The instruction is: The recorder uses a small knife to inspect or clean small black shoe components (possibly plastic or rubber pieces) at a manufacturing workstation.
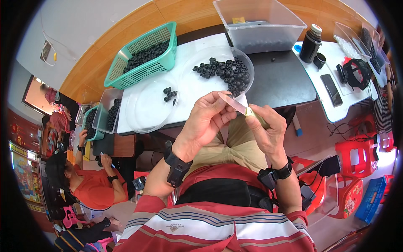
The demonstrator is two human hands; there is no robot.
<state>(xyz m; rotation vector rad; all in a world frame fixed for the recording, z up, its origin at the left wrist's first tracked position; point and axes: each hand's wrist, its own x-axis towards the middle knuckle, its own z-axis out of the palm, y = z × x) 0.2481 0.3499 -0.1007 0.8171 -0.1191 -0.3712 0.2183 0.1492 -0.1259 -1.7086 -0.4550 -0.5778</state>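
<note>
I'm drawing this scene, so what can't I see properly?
In the head view:
Whether the left hand pinches anything: hidden by that hand and the knife.
Part of the knife handle: covered by the right hand.
Dark things low in the big tub: blurred by its wall.
What the other person's lower hand has: too small.

The wearer's grips numbered two, the left grip (pixel 210 117) and the right grip (pixel 268 128), with one knife (pixel 239 107). Two clear round trays (pixel 142 107) lay out: about six or seven black pieces (pixel 168 95) were in one, and dozens, too crowded to count exactly, in the other. Teal baskets (pixel 147 70) came to two, and clear rectangular bins (pixel 268 41) to at least three. There was one dark flask (pixel 310 47), one small black cup (pixel 320 61), one phone (pixel 331 90), one blue crate (pixel 371 199) and at least three red stools (pixel 351 196).
</note>
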